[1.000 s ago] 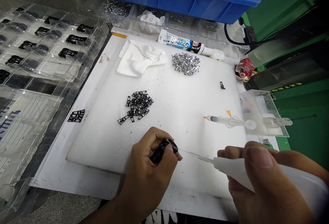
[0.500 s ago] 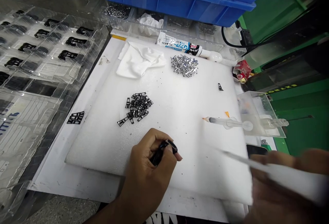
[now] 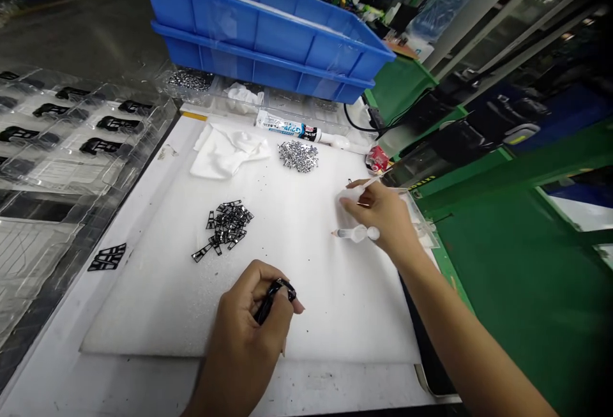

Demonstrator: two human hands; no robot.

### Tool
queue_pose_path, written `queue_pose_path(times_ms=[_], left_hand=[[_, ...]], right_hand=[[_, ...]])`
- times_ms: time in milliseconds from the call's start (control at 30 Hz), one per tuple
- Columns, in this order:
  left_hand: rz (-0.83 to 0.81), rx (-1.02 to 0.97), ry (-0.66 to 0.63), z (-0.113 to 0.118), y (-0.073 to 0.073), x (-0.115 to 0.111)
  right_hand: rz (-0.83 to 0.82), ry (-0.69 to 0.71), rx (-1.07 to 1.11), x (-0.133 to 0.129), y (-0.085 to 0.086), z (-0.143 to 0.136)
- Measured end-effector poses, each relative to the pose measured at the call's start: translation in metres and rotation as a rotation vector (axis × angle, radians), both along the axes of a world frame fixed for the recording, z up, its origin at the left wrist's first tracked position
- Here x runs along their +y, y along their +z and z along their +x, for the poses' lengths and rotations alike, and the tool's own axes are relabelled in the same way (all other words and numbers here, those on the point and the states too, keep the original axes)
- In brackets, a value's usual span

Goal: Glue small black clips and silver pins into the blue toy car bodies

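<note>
My left hand (image 3: 253, 334) is closed around a small glossy black plastic part (image 3: 274, 297), held over the lower middle of the white foam sheet (image 3: 316, 334). Over the foam's right side, my right hand (image 3: 385, 212) pinches a slim white stick-like tool (image 3: 372, 181); its kind is not clear. Just below those fingers lies a clear syringe (image 3: 357, 233) with an orange tip. A pile of small black frame pieces (image 3: 228, 225) rests left of centre. Behind it are a heap of tiny silvery metal parts (image 3: 297, 156) and a crumpled white cloth (image 3: 227, 152).
Two stacked blue crates (image 3: 268, 40) stand at the back. A glue tube (image 3: 287, 127) lies along the foam's far edge, near a red wrapper (image 3: 377, 159). Clear trays of black parts (image 3: 100, 145) fill the left. Several black frames (image 3: 108, 257) sit beside the foam.
My right hand has moved forward and inward with the white tool, from the lower right to beside the syringe. My left hand still holds the black part. The head view has tilted up and turned right.
</note>
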State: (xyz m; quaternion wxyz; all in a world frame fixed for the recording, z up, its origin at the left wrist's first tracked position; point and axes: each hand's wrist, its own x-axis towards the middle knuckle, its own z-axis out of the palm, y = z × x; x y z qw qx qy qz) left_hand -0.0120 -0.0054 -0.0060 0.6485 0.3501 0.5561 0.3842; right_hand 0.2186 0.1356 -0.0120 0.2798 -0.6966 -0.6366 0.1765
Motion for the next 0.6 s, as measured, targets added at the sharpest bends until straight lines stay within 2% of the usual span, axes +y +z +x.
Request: queue_pose_path(times_ms=[67,133,233,300,367,433,600], left_hand=[[0.006,0.011,-0.008,0.0,-0.002,-0.001],[-0.011,0.023,-0.016,0.0,-0.003,-0.001],[-0.046,0.024,-0.034,0.001,-0.004,-0.003],[-0.048,0.031,-0.043,0.002,-0.004,-0.003],[-0.041,0.046,-0.048,0.003,-0.003,-0.003],[-0.035,0.058,-0.045,0.004,-0.001,-0.003],[-0.032,0.044,-0.039,0.003,0.002,-0.002]], right_hand=[[0.003,0.025,-0.074,-0.014,0.003,0.005],[0.088,0.002,-0.152,-0.037,0.015,0.012],[0.331,-0.223,-0.311,-0.068,0.034,0.029],[0.407,-0.397,-0.387,-0.079,0.038,0.045],[0.353,-0.465,-0.396,-0.08,0.034,0.061],[0.293,-0.463,-0.364,-0.077,0.024,0.075],[0.447,-0.543,-0.271,-0.07,0.006,0.086]])
